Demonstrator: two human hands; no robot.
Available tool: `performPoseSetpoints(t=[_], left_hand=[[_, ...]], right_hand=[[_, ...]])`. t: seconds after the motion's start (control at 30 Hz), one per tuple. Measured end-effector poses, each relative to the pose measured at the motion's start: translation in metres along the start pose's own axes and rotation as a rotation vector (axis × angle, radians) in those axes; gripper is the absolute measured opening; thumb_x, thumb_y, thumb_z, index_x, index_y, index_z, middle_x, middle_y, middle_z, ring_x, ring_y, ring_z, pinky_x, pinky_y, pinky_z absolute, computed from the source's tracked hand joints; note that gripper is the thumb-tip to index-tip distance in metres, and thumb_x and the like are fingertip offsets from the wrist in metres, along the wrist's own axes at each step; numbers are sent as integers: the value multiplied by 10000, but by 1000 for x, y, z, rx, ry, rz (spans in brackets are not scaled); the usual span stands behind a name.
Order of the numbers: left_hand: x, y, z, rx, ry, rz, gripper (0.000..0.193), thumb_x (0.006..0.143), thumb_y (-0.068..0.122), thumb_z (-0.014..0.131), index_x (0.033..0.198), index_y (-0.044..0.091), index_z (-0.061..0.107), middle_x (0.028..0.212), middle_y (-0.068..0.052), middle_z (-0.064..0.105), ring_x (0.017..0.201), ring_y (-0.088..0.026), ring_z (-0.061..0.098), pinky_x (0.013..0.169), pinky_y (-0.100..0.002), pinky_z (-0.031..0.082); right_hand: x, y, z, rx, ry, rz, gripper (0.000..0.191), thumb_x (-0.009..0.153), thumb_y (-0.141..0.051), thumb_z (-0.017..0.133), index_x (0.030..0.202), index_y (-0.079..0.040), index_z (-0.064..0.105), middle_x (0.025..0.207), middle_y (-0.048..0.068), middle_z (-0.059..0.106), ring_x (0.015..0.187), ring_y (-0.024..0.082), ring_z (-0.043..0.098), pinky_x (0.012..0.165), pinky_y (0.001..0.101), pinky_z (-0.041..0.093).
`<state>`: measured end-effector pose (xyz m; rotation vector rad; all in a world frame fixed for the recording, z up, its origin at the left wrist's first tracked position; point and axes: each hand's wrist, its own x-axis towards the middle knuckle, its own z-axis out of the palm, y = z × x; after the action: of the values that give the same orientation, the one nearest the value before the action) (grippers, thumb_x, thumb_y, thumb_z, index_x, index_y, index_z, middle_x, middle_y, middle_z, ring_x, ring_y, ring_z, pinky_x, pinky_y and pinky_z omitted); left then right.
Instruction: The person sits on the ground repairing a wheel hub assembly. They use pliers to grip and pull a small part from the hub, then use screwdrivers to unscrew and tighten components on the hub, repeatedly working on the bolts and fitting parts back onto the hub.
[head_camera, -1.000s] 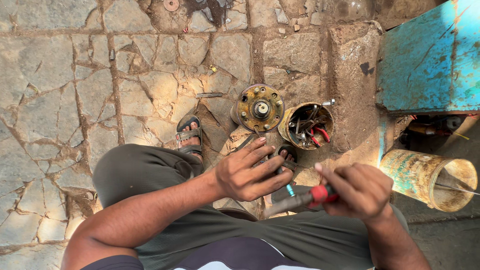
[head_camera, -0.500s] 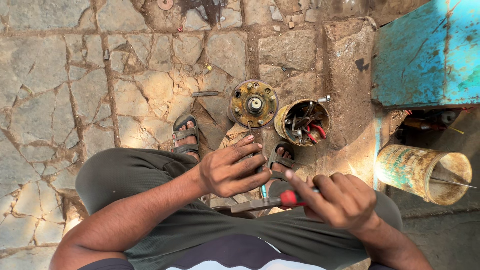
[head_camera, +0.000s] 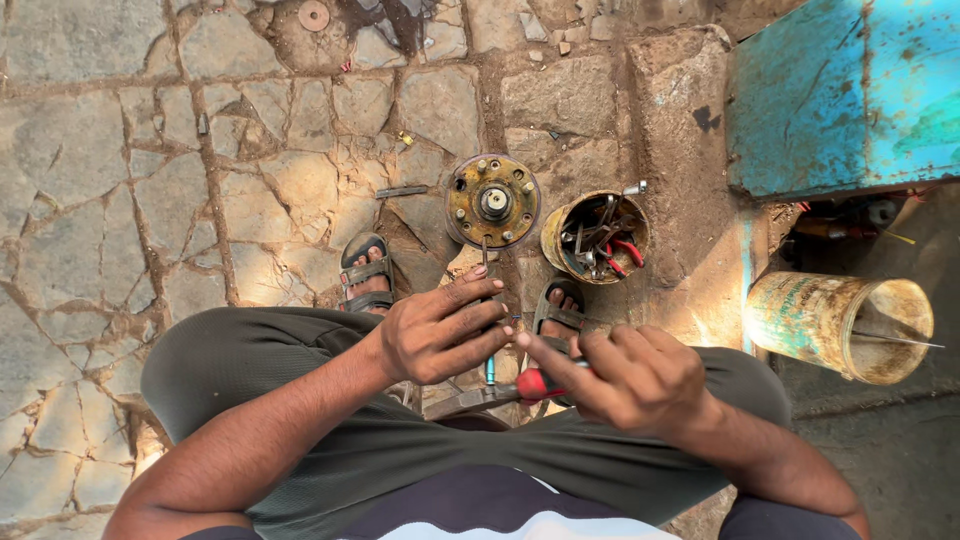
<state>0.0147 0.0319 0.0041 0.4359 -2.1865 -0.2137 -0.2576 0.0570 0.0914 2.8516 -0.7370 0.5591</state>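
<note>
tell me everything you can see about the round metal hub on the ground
The hub is a round metal disc, rusty and yellow-brown, with a pale shaft end at its centre and a ring of bolt heads near its rim. It lies flat, face up, on the cracked stone floor, just left of a tin full of tools and beyond the person's sandalled feet. Neither hand touches it.

On the cracked stone floor ahead of my sandals lies a round rusty hub plate, touching a tin of tools on its right. Farther right a worn yellowish can lies tipped on its side, below a blue-painted metal box.
</note>
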Motion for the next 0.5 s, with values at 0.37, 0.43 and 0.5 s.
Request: performPoseSetpoints(t=[0.37, 0.43, 0.5], left_hand=[[-10, -9, 1, -44, -61, -25, 297, 859, 99, 704, 1130, -19, 676, 1221, -199, 701, 1226, -419, 668, 1026, -511, 603], [-12, -9, 3, -83, -54, -78, 256, 919, 88, 700, 1153, -7, 657, 1264, -201, 698, 1261, -411, 658, 1042, -502, 598], [-15, -11, 5, -98, -44, -69, 261, 948, 87, 693, 1180, -13, 624, 1289, -213, 681, 1276, -418, 649, 1052, -513, 596]], right_hand=[[10, 7, 9, -56, 100, -95, 385, 925, -156, 749, 1297, -251, 728, 726, -30, 518, 530, 71, 443, 440, 255, 307], [9, 8, 12, 28, 131, -91, 466, 893, -61, 708, 1297, -292, 699, 886, 55, 729, 590, 67, 528, 484, 236, 362], [8, 8, 13, -58, 57, -33, 442, 899, -91, 738, 1300, -277, 729, 737, -18, 581, 540, 79, 497, 447, 262, 352]])
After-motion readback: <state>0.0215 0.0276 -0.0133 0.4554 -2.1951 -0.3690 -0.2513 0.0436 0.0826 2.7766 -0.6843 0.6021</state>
